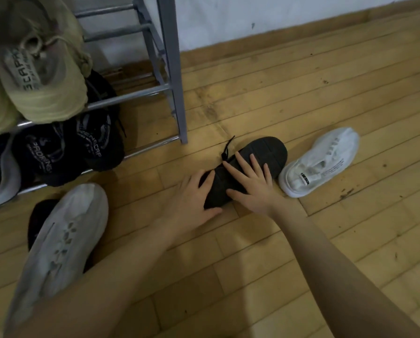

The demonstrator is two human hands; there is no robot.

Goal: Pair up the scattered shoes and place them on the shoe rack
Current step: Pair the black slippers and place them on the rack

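Black shoe (257, 162) lies sole-up on the floor (301, 106), long axis running 8 to 2 o'clock, right hand (250, 189) flat with fingers spread on the sole, left hand (194, 198) cupping its heel end at 8 o'clock

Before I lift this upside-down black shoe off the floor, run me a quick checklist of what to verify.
1. Black shoe sole up on the floor: ok.
2. Left hand at its heel end, thumb under the edge: ok.
3. Right hand flat on the sole, fingers spread, not yet gripping: not ok.
4. Loose lace trailing toward the rack leg, snag risk: cannot tell.
5. White shoe close by the toe, may get bumped: not ok.
6. Free space on the shoe rack: cannot tell.
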